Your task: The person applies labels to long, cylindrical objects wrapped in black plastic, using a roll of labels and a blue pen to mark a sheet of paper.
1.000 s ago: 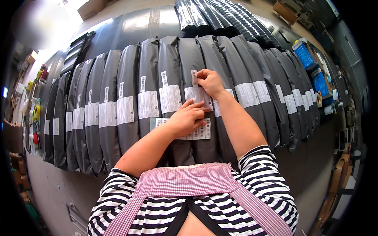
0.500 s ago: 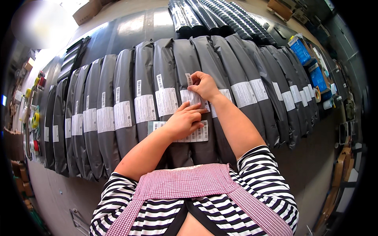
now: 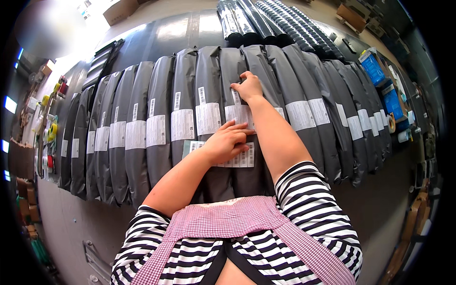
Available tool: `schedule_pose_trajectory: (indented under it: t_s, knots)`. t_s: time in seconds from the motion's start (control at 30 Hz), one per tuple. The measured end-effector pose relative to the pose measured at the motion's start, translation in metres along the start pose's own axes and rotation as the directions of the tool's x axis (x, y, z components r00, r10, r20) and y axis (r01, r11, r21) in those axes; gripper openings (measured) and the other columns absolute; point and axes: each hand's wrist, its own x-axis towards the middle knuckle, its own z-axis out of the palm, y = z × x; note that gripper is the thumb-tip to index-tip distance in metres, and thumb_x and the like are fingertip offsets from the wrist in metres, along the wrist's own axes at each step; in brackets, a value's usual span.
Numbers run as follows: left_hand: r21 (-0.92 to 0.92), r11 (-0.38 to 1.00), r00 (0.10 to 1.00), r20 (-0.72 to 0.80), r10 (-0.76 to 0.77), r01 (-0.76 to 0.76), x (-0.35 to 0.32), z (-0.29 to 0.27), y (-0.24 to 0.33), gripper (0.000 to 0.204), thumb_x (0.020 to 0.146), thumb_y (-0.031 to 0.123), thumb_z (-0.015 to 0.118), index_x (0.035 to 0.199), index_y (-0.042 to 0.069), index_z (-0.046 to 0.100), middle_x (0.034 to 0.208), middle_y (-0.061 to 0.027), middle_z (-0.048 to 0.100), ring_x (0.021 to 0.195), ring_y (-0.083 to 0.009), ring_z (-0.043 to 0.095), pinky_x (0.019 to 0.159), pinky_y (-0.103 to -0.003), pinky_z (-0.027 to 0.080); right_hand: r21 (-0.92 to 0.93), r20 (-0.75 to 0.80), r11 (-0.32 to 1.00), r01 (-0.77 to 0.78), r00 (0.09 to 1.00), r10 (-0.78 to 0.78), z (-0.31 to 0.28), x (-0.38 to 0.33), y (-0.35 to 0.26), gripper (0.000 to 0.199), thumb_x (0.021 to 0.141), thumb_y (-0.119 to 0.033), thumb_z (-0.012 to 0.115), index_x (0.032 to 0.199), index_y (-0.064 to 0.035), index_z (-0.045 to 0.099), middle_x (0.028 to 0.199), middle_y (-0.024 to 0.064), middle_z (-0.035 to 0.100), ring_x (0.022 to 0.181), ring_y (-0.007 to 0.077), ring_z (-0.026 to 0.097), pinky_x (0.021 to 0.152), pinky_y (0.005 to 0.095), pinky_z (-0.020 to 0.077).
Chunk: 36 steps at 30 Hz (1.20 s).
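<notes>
A row of grey plastic parcel bags (image 3: 161,118), each with white labels, lies overlapped across a grey table (image 3: 156,33). My left hand (image 3: 227,141) rests flat on a sheet of small barcode stickers (image 3: 237,156) lying on the bags in front of me. My right hand (image 3: 248,86) reaches further up one bag (image 3: 240,66) and presses a small sticker strip onto it with the fingertips, just above that bag's white label (image 3: 240,114).
Black rolled bundles (image 3: 266,21) lie at the table's far end. Blue boxes (image 3: 380,80) and tape rolls sit at the right edge. Tape rolls and small tools (image 3: 50,128) line the left side. A cardboard box (image 3: 121,9) stands at the back.
My right hand has slid upward along the bag, from beside the white label to well above it. My left hand stays on the sticker sheet.
</notes>
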Motion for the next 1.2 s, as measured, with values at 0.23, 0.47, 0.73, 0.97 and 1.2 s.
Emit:
schedule_pose_trajectory:
  t_s: [0.23, 0.47, 0.73, 0.97, 1.2]
  knots:
    - [-0.029, 1.0, 1.0, -0.03, 0.004, -0.005, -0.001, 0.005, -0.005, 0.024, 0.094, 0.025, 0.064, 0.079, 0.006, 0.057, 0.143, -0.0028, 0.057, 0.145, -0.0252, 0.037, 0.122, -0.048, 0.019, -0.003, 0.203, 0.983, 0.183, 0.963, -0.179, -0.027, -0.041, 0.019, 0.073, 0.065, -0.015, 0.088, 0.13, -0.0033, 0.058, 0.13, 0.02, 0.058, 0.119, 0.0336, 0.059, 0.101, 0.0376, 0.0485]
    - [-0.374, 0.923, 0.923, -0.313, -0.223, 0.096, -0.007, -0.003, 0.001, 0.024, 0.088, 0.022, 0.074, 0.089, 0.001, 0.063, 0.11, -0.0106, 0.07, 0.09, -0.0298, 0.065, 0.08, -0.036, 0.051, 0.694, 0.301, 0.71, -0.116, 0.943, -0.14, -0.093, -0.15, 0.031, 0.035, 0.08, -0.017, 0.082, 0.108, -0.0002, 0.067, 0.091, 0.0074, 0.07, 0.087, 0.0139, 0.065, 0.078, 0.0293, 0.0523]
    - [-0.27, 0.956, 0.889, -0.401, -0.222, 0.116, -0.004, -0.013, 0.037, 0.035, 0.082, 0.033, 0.079, 0.083, 0.002, 0.063, 0.077, -0.0122, 0.062, 0.072, -0.0286, 0.06, 0.067, -0.039, 0.047, 0.427, 0.246, 0.902, 0.066, 0.951, -0.186, -0.132, -0.21, 0.01, 0.018, 0.081, -0.001, 0.074, 0.095, -0.0031, 0.063, 0.088, 0.0015, 0.067, 0.08, 0.0071, 0.061, 0.074, 0.0241, 0.0508]
    - [-0.592, 0.784, 0.901, -0.217, -0.377, 0.186, 0.007, -0.008, 0.056, 0.022, 0.086, 0.019, 0.075, 0.092, -0.001, 0.068, 0.08, -0.0092, 0.068, 0.076, -0.0125, 0.063, 0.067, -0.032, 0.049, 0.397, 0.135, 0.909, 0.128, 0.971, -0.196, -0.144, -0.216, 0.019, 0.022, 0.082, -0.002, 0.07, 0.102, -0.0001, 0.061, 0.083, 0.0104, 0.071, 0.074, 0.0165, 0.068, 0.07, 0.03, 0.0529]
    - [-0.234, 0.8, 0.777, -0.204, -0.596, 0.552, 0.039, 0.002, 0.068, 0.025, 0.086, 0.024, 0.075, 0.085, 0.001, 0.066, 0.086, -0.0145, 0.069, 0.077, -0.0279, 0.066, 0.069, -0.038, 0.05, 0.468, 0.071, 0.879, 0.097, 0.987, -0.147, -0.149, -0.145, 0.064, 0.006, 0.09, -0.007, 0.069, 0.089, -0.0007, 0.069, 0.081, 0.0034, 0.071, 0.074, 0.0088, 0.062, 0.069, 0.0256, 0.0499]
